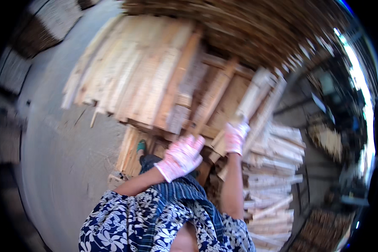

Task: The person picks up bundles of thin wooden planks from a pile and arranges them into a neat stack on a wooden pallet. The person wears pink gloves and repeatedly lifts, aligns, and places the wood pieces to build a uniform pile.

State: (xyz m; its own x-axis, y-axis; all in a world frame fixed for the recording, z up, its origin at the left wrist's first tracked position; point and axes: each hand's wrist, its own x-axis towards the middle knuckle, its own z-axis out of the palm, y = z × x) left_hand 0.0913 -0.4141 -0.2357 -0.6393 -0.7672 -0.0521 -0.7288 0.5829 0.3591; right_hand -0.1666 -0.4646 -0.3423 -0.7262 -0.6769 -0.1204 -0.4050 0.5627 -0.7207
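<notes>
Both my hands wear white gloves with pink-red mottling. My right hand (236, 136) is closed at the near end of a pale wooden board (256, 94), which slants up and away to the right. My left hand (181, 156) is open, its fingers stretched out beside the near ends of the boards in the middle; blur hides whether it touches them. Close by, a narrow board (216, 94) lies slantwise over darker wood. Left of it, a row of pale boards (134, 71) lies side by side, with a greyish board (179, 119) along its right edge.
A loose pile of pale wood strips (271, 185) stands to my right. Stacked wood (239, 25) rises at the far side. More bundles (46, 25) stand along the left, across the grey floor (67, 155). Below the boards, a foot in a green shoe (141, 146) shows.
</notes>
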